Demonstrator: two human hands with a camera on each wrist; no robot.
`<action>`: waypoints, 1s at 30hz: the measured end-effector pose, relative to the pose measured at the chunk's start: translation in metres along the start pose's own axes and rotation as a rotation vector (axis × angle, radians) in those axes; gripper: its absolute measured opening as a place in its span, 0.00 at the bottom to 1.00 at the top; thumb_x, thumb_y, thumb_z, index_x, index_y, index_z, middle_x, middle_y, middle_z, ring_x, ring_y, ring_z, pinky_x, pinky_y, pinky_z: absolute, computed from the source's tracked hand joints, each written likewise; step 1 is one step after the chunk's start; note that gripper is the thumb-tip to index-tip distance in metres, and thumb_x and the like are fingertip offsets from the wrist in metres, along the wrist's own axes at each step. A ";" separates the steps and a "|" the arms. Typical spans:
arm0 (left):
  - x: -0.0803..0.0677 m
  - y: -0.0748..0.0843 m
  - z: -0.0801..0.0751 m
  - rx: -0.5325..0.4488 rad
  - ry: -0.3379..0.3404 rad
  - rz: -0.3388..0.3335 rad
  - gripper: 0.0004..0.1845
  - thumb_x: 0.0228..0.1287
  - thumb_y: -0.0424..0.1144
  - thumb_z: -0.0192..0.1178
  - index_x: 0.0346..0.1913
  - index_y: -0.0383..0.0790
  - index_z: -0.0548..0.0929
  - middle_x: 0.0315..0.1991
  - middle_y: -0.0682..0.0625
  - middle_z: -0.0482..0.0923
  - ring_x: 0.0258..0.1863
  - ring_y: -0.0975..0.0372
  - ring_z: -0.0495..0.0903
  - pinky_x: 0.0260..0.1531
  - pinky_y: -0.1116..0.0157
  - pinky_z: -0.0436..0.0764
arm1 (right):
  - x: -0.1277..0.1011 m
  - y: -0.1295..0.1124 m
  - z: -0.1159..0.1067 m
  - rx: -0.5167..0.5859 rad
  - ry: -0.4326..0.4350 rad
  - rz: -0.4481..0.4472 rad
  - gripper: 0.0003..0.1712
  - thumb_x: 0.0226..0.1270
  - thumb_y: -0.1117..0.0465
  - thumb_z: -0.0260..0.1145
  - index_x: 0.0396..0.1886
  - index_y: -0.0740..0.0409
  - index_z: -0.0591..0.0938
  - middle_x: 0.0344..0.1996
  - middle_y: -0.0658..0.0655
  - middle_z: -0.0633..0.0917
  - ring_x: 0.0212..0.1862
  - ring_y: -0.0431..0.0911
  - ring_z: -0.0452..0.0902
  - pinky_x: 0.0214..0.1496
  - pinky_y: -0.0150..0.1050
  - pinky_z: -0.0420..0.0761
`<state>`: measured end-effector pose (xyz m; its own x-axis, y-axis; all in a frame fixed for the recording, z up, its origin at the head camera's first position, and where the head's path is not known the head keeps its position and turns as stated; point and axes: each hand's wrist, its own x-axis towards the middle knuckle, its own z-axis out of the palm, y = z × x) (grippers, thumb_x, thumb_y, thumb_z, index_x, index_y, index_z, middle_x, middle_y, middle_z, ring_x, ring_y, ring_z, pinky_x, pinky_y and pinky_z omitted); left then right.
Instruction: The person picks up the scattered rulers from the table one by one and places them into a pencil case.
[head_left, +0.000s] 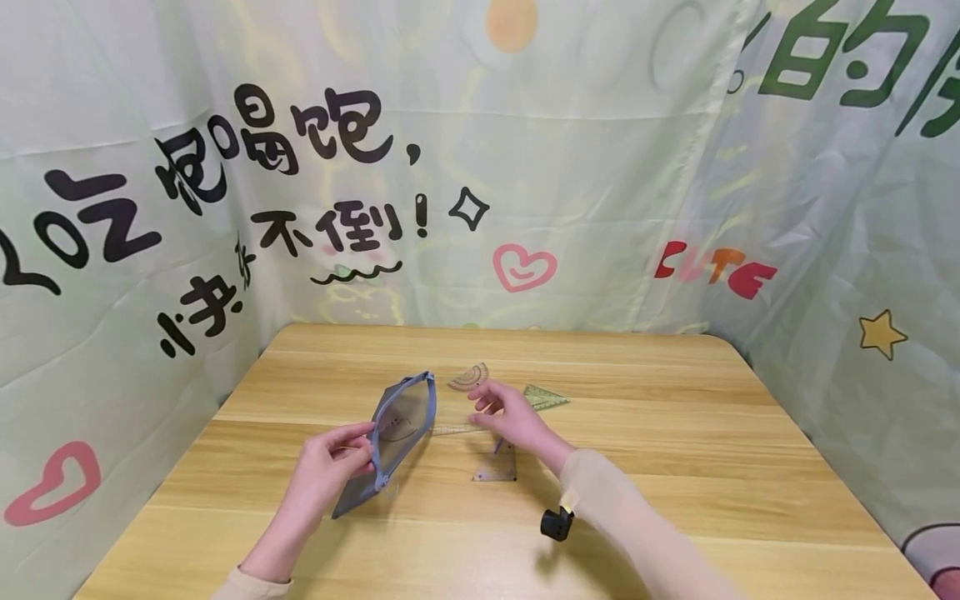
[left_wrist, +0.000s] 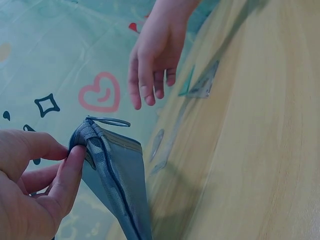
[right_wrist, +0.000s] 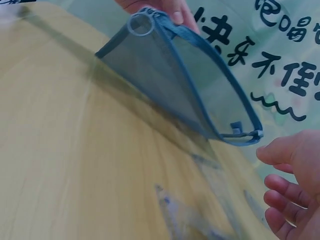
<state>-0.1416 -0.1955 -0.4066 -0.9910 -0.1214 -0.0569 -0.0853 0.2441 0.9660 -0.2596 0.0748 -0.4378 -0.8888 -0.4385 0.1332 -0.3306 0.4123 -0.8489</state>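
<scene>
- The left hand (head_left: 333, 467) is pinching the left side of the rim of a blue mesh pouch (head_left: 401, 450) between thumb and fingers.
- The pouch is tilting left of the middle of the desk (head_left: 675, 500), its zip mouth gaping toward the right hand (head_left: 513, 417); whether its bottom is touching the wood, I cannot tell.
- The right hand is hovering near that mouth, fingers loosely bent, the thumb standing well apart from them.
- A clear protractor (head_left: 468, 377) is lying just beyond the right hand, closest of the drawing tools to the far edge.
- A green set square (head_left: 546, 397) is lying right of the protractor, partly hidden by the right hand.
- A clear ruler (head_left: 457, 430) is lying between pouch and right hand.
- A clear set square (head_left: 495, 467) is lying closer to the near edge than the ruler.
</scene>
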 end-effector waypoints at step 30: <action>0.000 -0.003 0.000 -0.006 -0.005 -0.005 0.21 0.66 0.27 0.59 0.61 0.28 0.77 0.39 0.46 0.78 0.34 0.67 0.83 0.39 0.71 0.88 | -0.032 0.025 -0.019 -0.271 -0.214 -0.199 0.24 0.64 0.63 0.69 0.60 0.55 0.78 0.57 0.55 0.82 0.50 0.52 0.78 0.59 0.52 0.78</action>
<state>-0.1412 -0.1961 -0.4091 -0.9910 -0.1183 -0.0633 -0.0902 0.2377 0.9671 -0.2458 0.1143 -0.4529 -0.7222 -0.6759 0.1470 -0.5867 0.4860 -0.6478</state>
